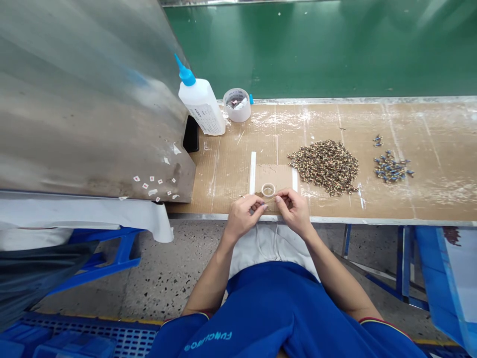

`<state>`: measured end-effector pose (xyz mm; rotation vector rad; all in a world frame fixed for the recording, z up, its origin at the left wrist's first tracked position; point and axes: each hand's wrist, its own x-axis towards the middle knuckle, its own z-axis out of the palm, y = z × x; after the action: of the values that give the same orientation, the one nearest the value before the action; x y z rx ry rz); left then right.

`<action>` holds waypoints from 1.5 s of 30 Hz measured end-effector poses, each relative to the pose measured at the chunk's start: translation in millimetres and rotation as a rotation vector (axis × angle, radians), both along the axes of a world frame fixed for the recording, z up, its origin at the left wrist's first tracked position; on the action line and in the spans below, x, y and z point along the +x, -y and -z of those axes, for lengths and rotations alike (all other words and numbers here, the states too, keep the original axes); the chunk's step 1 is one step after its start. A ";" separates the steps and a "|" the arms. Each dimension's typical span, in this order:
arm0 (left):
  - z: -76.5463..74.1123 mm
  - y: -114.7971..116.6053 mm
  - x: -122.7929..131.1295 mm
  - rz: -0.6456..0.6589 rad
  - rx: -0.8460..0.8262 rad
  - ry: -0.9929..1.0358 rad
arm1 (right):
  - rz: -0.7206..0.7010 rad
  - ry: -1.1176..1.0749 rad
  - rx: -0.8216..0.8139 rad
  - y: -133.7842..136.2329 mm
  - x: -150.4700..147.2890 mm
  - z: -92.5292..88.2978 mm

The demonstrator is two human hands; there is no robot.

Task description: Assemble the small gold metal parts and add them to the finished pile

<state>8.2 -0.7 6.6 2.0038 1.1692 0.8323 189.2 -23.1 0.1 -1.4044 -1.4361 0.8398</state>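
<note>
Near the front edge of the cardboard-covered bench, my left hand [244,214] is closed, thumb and forefinger pinching a tiny part that is mostly hidden by the fingertips. My right hand [295,211] is closed on a thin, pale toothpick [271,199], whose tip points at the left fingertips. Just beyond both hands sits a small round dish [268,189] on a cardboard pad [274,171] with white strips along its sides. A large heap of small gold-and-dark metal pieces [326,166] lies to the right of my right hand.
Farther right is a smaller pile of blue-and-metal pieces [393,166]. A white bottle with a blue nozzle [203,107], a tape roll [238,105] holding scraps and a dark phone [191,134] stand at back left. A metal cabinet [93,99] borders the left; a green belt [320,49] runs behind.
</note>
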 end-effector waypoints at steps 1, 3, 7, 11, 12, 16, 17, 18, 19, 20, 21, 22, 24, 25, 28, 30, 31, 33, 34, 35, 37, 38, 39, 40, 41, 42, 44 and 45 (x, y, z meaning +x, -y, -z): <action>-0.1 0.1 0.1 0.001 0.000 0.000 | -0.001 0.001 0.004 0.0 -0.1 -0.2; 0.0 0.1 0.2 0.001 0.000 -0.003 | -0.004 0.001 0.016 -0.2 -0.2 -0.6; 1.0 0.1 0.4 -0.002 0.015 -0.002 | -0.011 0.010 0.033 -0.4 -0.5 -1.2; 2.0 0.0 0.3 -0.001 0.037 0.001 | -0.011 0.023 0.030 -0.2 -0.5 -1.0; 2.1 0.0 0.3 0.000 0.043 0.003 | -0.011 0.025 0.029 -0.2 -0.4 -0.8; 2.1 0.1 0.7 0.001 0.074 0.012 | -0.014 0.016 0.037 0.0 -0.1 -0.3; 2.1 0.1 0.7 0.001 0.079 0.013 | -0.015 0.015 0.038 0.1 0.0 -0.1; 2.1 0.1 0.7 0.001 0.080 0.011 | -0.015 0.015 0.037 0.1 0.1 0.2; 2.1 0.1 0.7 0.001 0.078 0.008 | -0.015 0.017 0.035 0.2 0.2 0.5; 2.2 0.1 0.7 0.000 0.074 0.003 | -0.016 0.021 0.033 0.3 0.3 0.8; 2.3 0.1 0.6 0.000 0.069 -0.001 | -0.014 0.025 0.032 0.3 0.3 1.2; 2.4 0.2 0.6 -0.001 0.066 -0.003 | -0.012 0.028 0.032 0.3 0.4 1.6; 2.6 0.2 0.7 -0.003 0.070 0.002 | -0.009 0.033 0.036 0.4 0.4 2.2; 2.8 0.2 0.7 -0.003 0.077 0.007 | -0.008 0.033 0.040 0.4 0.4 2.4; 3.1 0.2 0.5 -0.002 0.086 0.009 | -0.008 0.028 0.044 0.5 0.4 2.6; 3.3 0.3 0.2 -0.002 0.081 0.005 | -0.003 0.020 0.039 0.7 0.6 2.6; 3.3 0.3 0.1 -0.003 0.078 0.005 | 0.002 0.013 0.036 0.7 0.7 2.6; 3.0 0.4 0.1 -0.002 0.077 0.010 | 0.014 -0.007 0.034 0.8 0.9 3.0; 2.7 0.3 0.2 -0.002 0.078 0.014 | 0.020 -0.018 0.034 0.8 0.9 3.3; 2.2 0.3 0.4 0.000 0.078 0.016 | 0.024 -0.028 0.035 0.8 0.8 3.6; 1.2 0.2 0.9 0.001 0.075 0.017 | 0.032 -0.050 0.043 0.8 0.5 4.3; 0.8 0.1 1.1 0.001 0.071 0.016 | 0.040 -0.062 0.051 0.8 0.3 4.8; 0.5 0.0 1.2 0.001 0.067 0.015 | 0.050 -0.078 0.060 0.8 0.1 5.2; 0.4 -0.1 1.1 0.000 0.063 0.016 | 0.066 -0.097 0.070 0.8 0.0 5.7; 0.5 -0.2 0.9 -0.001 0.058 0.018 | 0.085 -0.122 0.079 0.7 -0.1 6.2; 0.7 -0.3 0.6 0.000 0.053 0.023 | 0.108 -0.154 0.086 0.5 -0.1 6.7; 1.6 -0.6 -0.4 0.003 0.040 0.033 | 0.149 -0.224 0.088 0.1 0.1 7.6; 2.1 -0.8 -1.0 0.007 0.030 0.036 | 0.161 -0.253 0.084 -0.1 0.3 8.0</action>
<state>7.2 0.2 4.5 2.0081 1.1358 0.8836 189.4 -23.0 -7.9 -1.2813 -1.1376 0.8129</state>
